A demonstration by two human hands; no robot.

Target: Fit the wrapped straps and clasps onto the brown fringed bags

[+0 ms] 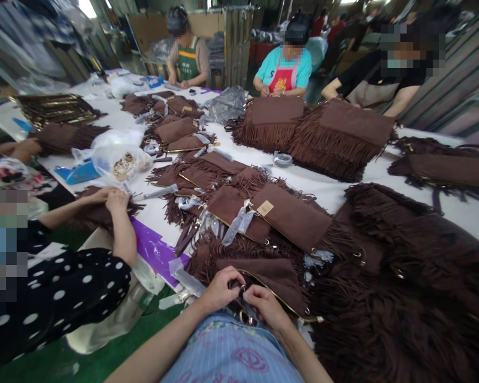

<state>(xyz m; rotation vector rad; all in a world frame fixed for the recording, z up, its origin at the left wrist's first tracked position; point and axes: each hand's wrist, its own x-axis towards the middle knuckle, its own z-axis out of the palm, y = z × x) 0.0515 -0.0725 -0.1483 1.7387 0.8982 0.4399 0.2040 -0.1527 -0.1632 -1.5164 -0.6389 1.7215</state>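
Observation:
Directly in front of me lies a brown fringed bag point(263, 269) with a gold zipper along its near edge. At that edge my left hand point(222, 290) and my right hand point(266, 305) come together, almost touching, each with fingertips pinched. A small shiny metal piece and something dark show between them, too small to name. Below the fingers are more metal fittings point(245, 317), partly hidden by the hands. Just beyond lies another brown bag point(293, 217) with a tan tag point(265, 208). Clear plastic-wrapped strips point(233, 226) lie beside it.
More fringed bags cover the white table point(303, 185), with large stacks point(343, 127) farther back and a dark fringed pile point(415, 266) at my right. A plastic bag of small fittings point(124, 165) stands left. Close by, a co-worker in polka dots point(64, 287) works; several others surround the table.

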